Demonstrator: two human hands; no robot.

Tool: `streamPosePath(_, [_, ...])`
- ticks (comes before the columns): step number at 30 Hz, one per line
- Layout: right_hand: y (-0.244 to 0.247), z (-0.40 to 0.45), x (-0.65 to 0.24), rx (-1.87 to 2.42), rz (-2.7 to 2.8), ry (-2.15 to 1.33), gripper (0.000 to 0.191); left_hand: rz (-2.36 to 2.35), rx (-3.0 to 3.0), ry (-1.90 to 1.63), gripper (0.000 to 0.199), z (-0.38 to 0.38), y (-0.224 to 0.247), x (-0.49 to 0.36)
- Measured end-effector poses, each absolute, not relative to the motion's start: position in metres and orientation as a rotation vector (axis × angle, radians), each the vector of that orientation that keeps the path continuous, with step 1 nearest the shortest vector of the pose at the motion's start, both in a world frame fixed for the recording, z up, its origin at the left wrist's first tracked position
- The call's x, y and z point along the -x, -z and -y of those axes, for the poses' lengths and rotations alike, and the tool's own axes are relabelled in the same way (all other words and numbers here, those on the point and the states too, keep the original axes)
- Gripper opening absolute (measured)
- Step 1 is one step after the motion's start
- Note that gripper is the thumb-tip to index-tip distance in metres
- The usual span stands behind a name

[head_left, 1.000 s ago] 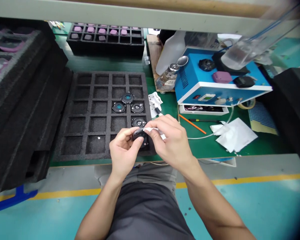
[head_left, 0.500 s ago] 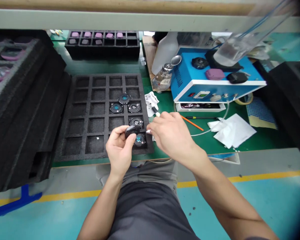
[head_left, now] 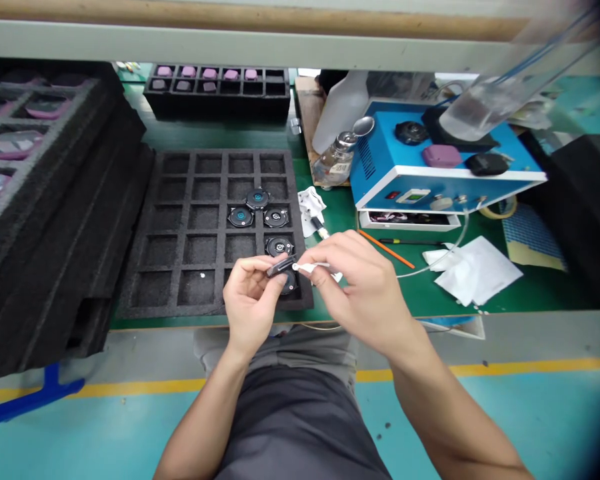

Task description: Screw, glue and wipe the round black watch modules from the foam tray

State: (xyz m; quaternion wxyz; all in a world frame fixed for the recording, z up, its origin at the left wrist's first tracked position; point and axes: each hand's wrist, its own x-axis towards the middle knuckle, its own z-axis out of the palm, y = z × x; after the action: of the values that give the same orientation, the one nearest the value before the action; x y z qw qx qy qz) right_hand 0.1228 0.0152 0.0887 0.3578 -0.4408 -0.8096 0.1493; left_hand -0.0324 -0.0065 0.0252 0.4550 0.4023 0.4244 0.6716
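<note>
Between its thumb and fingers, my left hand (head_left: 251, 300) grips a black round watch case (head_left: 281, 265), turned up on edge above the lower right of the foam tray (head_left: 190, 230). My right hand (head_left: 367, 287) pinches a small white wipe (head_left: 313, 268), its tip against or very close to the case's edge. Whether the tip touches cannot be made out. Several similar black watch cases (head_left: 241, 217) lie in the tray and on its dividers. One watch case (head_left: 289, 283) is partly hidden under my left hand.
Stacked foam trays (head_left: 80, 220) rise at the left. A blue machine (head_left: 445, 183) stands at the back right, beside a glass bottle (head_left: 335, 160). An orange stick (head_left: 387, 249), white tissues (head_left: 477, 270) and a thin hose (head_left: 455, 243) lie at the right.
My left hand has tilted the watch case more on edge. My right hand has turned, bringing the white wipe to the case's edge. The whole view has shifted slightly.
</note>
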Motion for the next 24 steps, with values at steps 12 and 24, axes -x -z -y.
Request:
streamPosePath(12, [-0.070, -0.026, -0.118, 1.046, 2.095, -0.328, 0.018, -1.056, -1.166, -1.732, 0.014, 0.009, -0.013, 0.027])
streamPosePath(24, [-0.040, -0.014, -0.095, 1.282, 1.551, -0.773, 0.010, -1.418, -1.368, -1.780, 0.010, 0.014, -0.004, 0.018])
